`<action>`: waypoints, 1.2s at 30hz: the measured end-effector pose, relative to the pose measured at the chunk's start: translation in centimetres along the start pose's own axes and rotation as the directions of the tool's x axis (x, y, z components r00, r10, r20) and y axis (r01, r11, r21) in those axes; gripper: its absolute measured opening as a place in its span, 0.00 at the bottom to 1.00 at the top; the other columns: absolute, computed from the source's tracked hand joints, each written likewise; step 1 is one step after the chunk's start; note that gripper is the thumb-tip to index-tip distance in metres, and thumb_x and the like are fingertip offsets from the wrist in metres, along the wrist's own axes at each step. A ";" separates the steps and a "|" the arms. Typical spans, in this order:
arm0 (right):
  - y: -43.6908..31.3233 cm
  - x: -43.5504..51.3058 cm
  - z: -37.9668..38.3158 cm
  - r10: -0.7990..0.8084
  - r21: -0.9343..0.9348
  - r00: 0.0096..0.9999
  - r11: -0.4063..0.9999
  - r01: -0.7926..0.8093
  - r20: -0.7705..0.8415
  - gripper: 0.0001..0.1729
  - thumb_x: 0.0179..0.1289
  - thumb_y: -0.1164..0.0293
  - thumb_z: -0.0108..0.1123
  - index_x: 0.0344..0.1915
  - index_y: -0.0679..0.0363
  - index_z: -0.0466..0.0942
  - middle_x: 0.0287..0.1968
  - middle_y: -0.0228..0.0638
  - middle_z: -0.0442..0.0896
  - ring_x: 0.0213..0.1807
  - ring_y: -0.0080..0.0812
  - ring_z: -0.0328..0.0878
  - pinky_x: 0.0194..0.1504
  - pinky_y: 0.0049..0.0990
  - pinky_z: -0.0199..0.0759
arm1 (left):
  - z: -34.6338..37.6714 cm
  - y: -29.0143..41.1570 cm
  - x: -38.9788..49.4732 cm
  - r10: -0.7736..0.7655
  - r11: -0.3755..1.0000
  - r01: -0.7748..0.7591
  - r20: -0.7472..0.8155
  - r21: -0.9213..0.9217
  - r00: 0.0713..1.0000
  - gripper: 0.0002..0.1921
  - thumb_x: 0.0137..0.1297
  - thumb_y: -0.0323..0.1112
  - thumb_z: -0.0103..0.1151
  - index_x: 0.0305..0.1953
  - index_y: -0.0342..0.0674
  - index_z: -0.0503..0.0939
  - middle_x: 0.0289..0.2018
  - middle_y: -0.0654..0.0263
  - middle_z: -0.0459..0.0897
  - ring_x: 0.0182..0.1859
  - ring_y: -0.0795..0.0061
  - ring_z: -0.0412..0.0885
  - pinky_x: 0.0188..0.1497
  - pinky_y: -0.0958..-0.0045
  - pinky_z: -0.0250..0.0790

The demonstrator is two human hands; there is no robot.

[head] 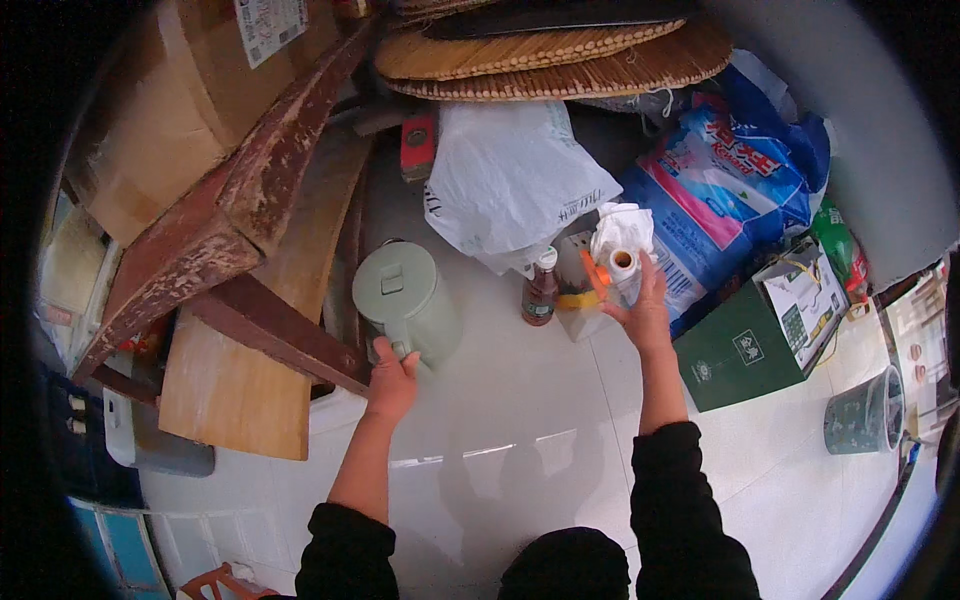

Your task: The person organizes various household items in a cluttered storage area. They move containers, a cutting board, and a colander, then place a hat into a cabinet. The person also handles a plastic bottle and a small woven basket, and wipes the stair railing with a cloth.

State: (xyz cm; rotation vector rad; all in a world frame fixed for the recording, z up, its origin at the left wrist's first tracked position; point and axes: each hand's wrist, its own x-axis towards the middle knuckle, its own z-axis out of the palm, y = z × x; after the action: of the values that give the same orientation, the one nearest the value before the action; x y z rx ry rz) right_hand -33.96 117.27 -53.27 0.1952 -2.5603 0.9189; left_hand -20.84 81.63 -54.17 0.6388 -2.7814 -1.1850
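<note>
My left hand (393,381) grips the handle of a pale green lidded pitcher (439,322) that stands on the tiled floor. With thumb and fingers spread, my right hand (643,311) is at a white roll with a brown core (622,262); whether it touches the roll is unclear. Crumpled white paper or cloth (621,223) lies just behind the roll. An orange plastic piece (596,275) and a yellow piece (579,301) sit to the left of that hand. Beside them stands a dark bottle with a white cap (540,292).
A white plastic bag (510,187) and a blue detergent bag (697,202) lie behind. A green carton (742,349) and a plastic bucket (861,416) are on the right. At left, a worn wooden stool (180,232) leans over a wooden board (232,382), near a cardboard box (165,127).
</note>
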 end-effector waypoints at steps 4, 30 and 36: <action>-0.6 0.4 1.4 0.051 0.011 0.999 0.999 -0.051 -0.004 0.52 0.33 0.63 0.75 0.58 0.50 0.53 0.59 0.63 0.54 0.54 0.62 0.63 0.45 0.41 0.70 | -0.2 0.7 -0.5 0.055 0.998 -0.055 -0.011 -0.008 0.998 0.19 0.62 0.35 0.50 0.45 0.38 0.51 0.34 0.43 0.74 0.40 0.38 0.71 0.39 0.51 0.63; -6.3 1.5 9.3 0.195 -0.055 0.940 0.981 -0.188 0.279 0.36 0.49 0.53 0.62 0.55 0.52 0.58 0.30 0.45 0.80 0.33 0.49 0.78 0.33 0.42 0.71 | 0.0 0.4 -0.2 0.054 0.995 -0.054 -0.009 -0.080 0.999 0.20 0.61 0.33 0.51 0.46 0.37 0.52 0.36 0.41 0.73 0.40 0.37 0.71 0.40 0.50 0.63; -6.2 3.6 12.6 0.215 0.038 0.960 0.974 -0.225 0.178 0.33 0.46 0.59 0.64 0.50 0.54 0.60 0.33 0.45 0.80 0.36 0.49 0.78 0.37 0.41 0.71 | -0.3 0.9 -0.7 0.226 0.974 -0.222 -0.089 0.050 0.970 0.20 0.61 0.33 0.52 0.46 0.37 0.52 0.36 0.42 0.73 0.41 0.37 0.71 0.39 0.49 0.63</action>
State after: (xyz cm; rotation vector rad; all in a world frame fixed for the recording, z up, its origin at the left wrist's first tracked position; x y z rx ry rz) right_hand -39.72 104.51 -56.92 0.0059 -2.7588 1.1018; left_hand -20.49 82.24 -53.22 0.3593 -2.7159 -1.0296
